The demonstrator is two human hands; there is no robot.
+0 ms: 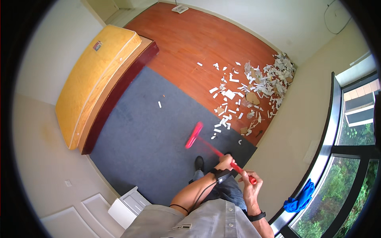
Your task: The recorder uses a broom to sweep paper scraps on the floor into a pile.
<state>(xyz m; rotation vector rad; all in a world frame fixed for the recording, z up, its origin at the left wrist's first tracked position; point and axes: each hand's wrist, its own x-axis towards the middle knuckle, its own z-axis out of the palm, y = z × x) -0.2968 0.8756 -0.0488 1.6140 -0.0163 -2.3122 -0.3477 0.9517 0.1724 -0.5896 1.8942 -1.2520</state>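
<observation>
Both my hands hold a red broom by its long handle. My left hand wraps around the handle partway down, while my right hand closes on it near the top end. The broom's head, slightly blurred, is over the grey floor covering, in front of my feet and a little to the left. White paper scraps lie loose to the right of the broom head on the reddish wood floor. They thicken into a heap along the right wall. One small white strip rests alone on the grey covering.
A yellow mattress lies on a dark red bed base at the left wall. A white dustpan is at the far wall. White furniture stands at lower left. A blue cloth lies on the window sill at right.
</observation>
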